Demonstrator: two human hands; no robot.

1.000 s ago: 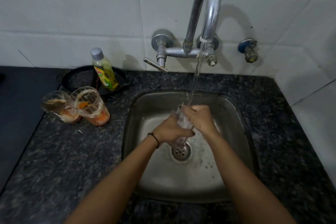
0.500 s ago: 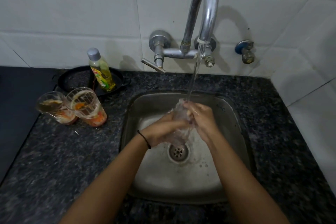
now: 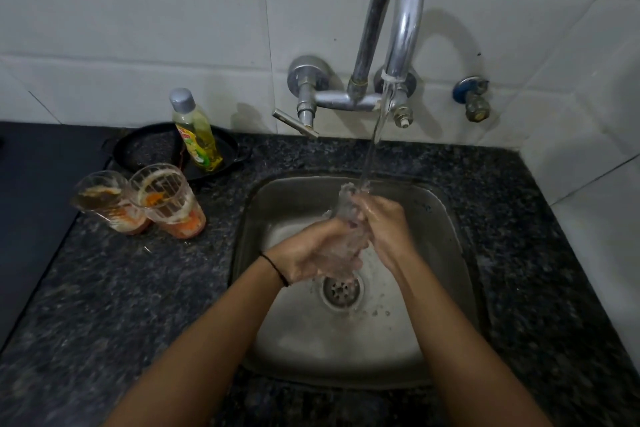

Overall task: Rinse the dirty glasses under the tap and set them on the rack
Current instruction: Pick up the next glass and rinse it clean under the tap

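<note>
1. left hand [image 3: 311, 251] and right hand [image 3: 386, 225] both curl their fingers round a glass [image 3: 346, 232], held over the sink [image 3: 445, 239].
2. tap [image 3: 398, 28] stream hits the glass top.
3. two dirty glasses [image 3: 104, 201] [image 3: 169, 204] stand side by side on the counter [image 3: 138, 288], left of the sink.

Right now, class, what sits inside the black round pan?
A yellow-green plastic soap bottle with a grey cap stands in the black round pan; the pan floor under it is hidden.

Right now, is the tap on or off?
On: water streams from the tap onto the glass that the left hand and right hand hold.
</note>
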